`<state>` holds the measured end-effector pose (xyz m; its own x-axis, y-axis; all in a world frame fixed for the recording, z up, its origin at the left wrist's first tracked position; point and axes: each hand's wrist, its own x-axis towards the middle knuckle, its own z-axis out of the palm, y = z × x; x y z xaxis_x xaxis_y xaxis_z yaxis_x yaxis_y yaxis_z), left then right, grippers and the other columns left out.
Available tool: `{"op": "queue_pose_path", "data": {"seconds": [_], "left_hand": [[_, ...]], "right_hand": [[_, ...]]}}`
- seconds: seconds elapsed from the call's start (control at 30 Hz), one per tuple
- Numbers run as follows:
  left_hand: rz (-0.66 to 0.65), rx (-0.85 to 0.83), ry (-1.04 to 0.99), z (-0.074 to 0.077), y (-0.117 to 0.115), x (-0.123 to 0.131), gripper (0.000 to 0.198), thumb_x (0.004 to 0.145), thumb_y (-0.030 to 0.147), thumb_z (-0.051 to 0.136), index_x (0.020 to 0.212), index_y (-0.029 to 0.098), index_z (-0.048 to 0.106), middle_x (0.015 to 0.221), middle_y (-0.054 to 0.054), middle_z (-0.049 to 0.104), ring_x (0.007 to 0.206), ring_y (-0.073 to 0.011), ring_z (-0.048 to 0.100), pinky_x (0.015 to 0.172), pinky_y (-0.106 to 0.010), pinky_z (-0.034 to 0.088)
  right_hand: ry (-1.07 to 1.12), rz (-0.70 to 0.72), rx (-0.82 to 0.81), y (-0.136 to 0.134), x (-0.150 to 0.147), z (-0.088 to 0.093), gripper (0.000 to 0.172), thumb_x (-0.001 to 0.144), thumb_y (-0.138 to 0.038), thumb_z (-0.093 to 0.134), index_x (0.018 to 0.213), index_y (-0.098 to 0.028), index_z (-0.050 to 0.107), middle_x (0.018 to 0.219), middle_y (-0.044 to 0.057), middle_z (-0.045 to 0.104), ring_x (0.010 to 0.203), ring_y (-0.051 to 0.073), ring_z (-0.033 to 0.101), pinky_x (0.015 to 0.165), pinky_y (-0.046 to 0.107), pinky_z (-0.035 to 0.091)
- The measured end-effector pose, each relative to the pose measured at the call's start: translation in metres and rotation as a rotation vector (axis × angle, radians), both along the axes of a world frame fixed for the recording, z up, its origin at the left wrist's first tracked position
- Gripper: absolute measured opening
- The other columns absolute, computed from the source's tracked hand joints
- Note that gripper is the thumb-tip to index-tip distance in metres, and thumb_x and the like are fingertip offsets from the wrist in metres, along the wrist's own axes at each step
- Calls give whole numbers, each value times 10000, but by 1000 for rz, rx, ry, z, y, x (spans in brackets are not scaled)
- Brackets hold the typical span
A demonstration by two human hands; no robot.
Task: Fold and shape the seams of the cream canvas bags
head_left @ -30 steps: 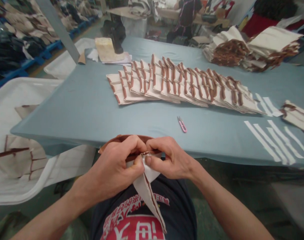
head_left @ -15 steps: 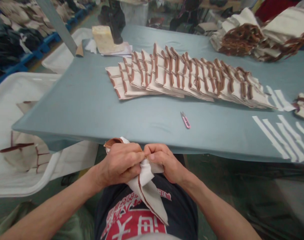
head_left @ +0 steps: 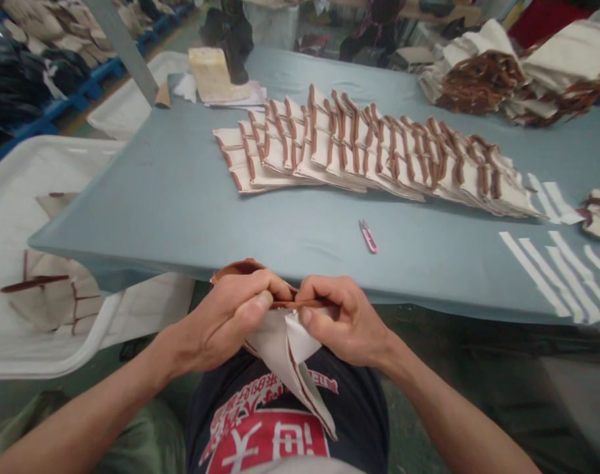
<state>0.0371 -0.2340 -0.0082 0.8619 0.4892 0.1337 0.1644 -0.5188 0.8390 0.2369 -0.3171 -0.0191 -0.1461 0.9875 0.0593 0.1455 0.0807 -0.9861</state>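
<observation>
Both hands pinch the brown-bound edge of a cream fabric piece, just in front of the table edge and above my lap. My left hand is closed on the binding, thumb on the near side. Close beside it, my right hand grips the same edge, with a white flap of cloth under its thumb. The lower part of the piece hangs down as a brown-edged point. Its far side, with a brown rim, shows behind my left fingers. Beyond the hands, pink-handled thread snips lie on the table.
A long overlapping row of cream pieces with brown binding crosses the blue-covered table. White strips lie at the right. Stacked fabric bundles stand at the back right. A white tub with fabric pieces is at the left.
My hands have moved slightly apart along the binding, and the brown edge is now stretched between them. The fabric has opened out more, with its rim spread behind the left hand.
</observation>
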Motion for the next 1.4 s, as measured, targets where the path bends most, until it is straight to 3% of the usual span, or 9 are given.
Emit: {"op": "queue_pose_path", "data": {"seconds": [0.17,0.27,0.37,0.53,0.83,1.13,1.23,1.33,1.4], "left_hand": [[-56,-52,66,7,7,7,410,1085,285,308,746,190,518,727,23,558,651,-130,504,637,-277,398],[-34,-71,90,11,7,11,354,1057,279,379,783,184,583,778,12,625,695,-134,557,664,-265,423],[51,-165,146,11,6,14,165,924,240,534,906,178,687,946,-22,734,822,-167,647,739,-276,470],[68,-378,231,1,7,15,236,894,391,610,931,178,705,979,-43,706,876,-205,640,757,-309,481],[77,-505,91,-2,3,20,246,958,406,615,905,171,666,873,-17,664,781,-161,574,677,-267,453],[120,-585,-12,-7,-21,7,179,1014,359,589,976,193,644,942,-11,633,873,-174,598,746,-281,494],[194,-409,-21,-13,-31,5,155,1034,321,560,995,201,649,946,-15,674,869,-178,629,772,-302,507],[279,23,8,-18,-35,6,170,1048,224,495,977,198,647,927,-21,704,875,-183,642,826,-335,492],[243,264,49,-18,-32,6,196,1044,179,467,955,187,642,915,-32,723,870,-190,663,822,-341,498]], "right_hand": [[-137,-29,95,-1,2,4,93,766,-198,532,673,-193,541,589,-60,455,526,81,356,512,224,283],[-79,-39,-40,-2,6,5,115,779,-228,541,669,-199,535,583,-64,429,531,84,344,503,223,276],[62,-44,-205,-3,6,1,168,809,-304,557,678,-201,538,584,-63,428,531,88,340,492,221,282],[173,-85,-263,-4,3,-6,235,839,-373,585,688,-199,538,590,-62,449,534,87,351,501,221,307],[-59,-123,-70,-7,3,-10,217,905,-307,563,721,-195,547,620,-48,481,556,94,387,517,224,308],[-244,-204,195,-18,-9,-8,226,905,-221,543,681,-200,526,581,-56,483,498,83,401,509,233,313],[-264,-223,261,-19,-12,-10,231,902,-208,543,672,-199,519,581,-58,475,490,79,399,511,234,317],[-277,-228,208,-19,-13,-13,220,898,-217,544,680,-201,526,584,-61,462,493,81,399,512,233,322],[-294,-226,169,-19,-13,-15,218,891,-224,545,675,-203,525,580,-61,458,493,84,399,511,233,321]]}}
